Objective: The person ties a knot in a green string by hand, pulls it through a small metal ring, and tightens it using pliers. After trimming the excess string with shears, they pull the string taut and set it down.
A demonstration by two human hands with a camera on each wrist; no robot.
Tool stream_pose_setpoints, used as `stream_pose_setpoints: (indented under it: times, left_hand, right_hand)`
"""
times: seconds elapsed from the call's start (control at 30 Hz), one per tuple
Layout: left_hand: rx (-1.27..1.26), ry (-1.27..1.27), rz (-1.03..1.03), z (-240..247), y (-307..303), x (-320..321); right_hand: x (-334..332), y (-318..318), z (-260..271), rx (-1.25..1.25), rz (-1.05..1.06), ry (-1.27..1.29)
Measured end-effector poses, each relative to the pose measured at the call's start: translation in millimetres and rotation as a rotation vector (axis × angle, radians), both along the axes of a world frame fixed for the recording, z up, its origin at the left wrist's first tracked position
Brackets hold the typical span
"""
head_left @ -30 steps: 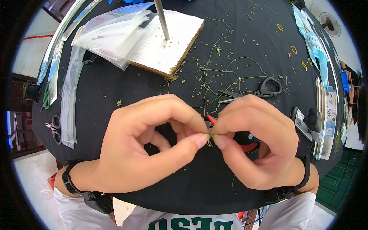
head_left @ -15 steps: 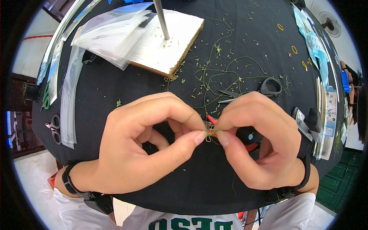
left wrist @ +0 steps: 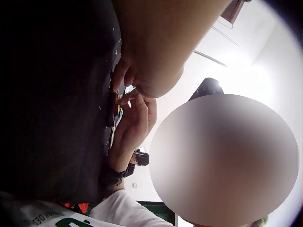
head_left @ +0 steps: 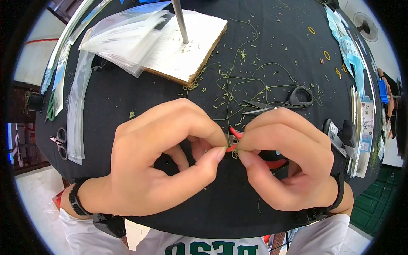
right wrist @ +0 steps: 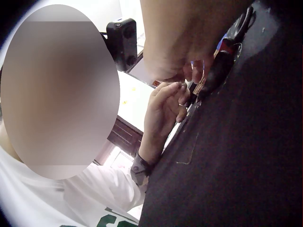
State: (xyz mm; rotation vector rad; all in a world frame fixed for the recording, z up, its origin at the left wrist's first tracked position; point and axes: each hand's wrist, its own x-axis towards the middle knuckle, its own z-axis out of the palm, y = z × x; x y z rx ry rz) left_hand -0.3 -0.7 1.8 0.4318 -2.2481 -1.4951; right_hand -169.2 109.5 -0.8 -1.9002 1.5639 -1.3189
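A thin green thread with a small loop (head_left: 234, 155) lies between the two hands at the middle of the head view. My left hand (head_left: 165, 157) pinches it between thumb and index finger, and my right hand (head_left: 289, 157) pinches it just to the right. A small gap separates the fingertips. Red-handled pliers (head_left: 276, 163) lie on the cloth behind and under the right fingers, partly hidden. In the left wrist view the right hand (left wrist: 135, 118) meets the left fingers; the right wrist view shows the left hand (right wrist: 163, 111) from the side.
Black scissors (head_left: 299, 97) and loose green thread (head_left: 250, 80) lie beyond the hands among plant scraps. A white board (head_left: 199, 42) with a metal rod (head_left: 179, 21) stands behind, beside plastic sleeves (head_left: 123, 42). Small scissors (head_left: 62, 142) rest at left, a stapler (head_left: 335, 136) at right.
The fingertips have drawn slightly apart, the left hand moving a little left. The thread loop has shifted and lies nearer the right fingertips.
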Motion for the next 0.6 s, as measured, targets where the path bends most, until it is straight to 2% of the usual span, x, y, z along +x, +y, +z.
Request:
stream_pose_setpoints:
  times: [0.23,0.6]
  left_hand:
    - [0.211,-0.004,0.027,0.8,2.9,-0.8]
    - [0.139,0.002,0.01,-0.9,2.8,-1.0]
  right_hand:
    - [0.2,-0.4,-2.0,-0.012,-0.004,-0.008]
    - [0.5,-0.3,-2.5,-0.014,-0.003,0.006]
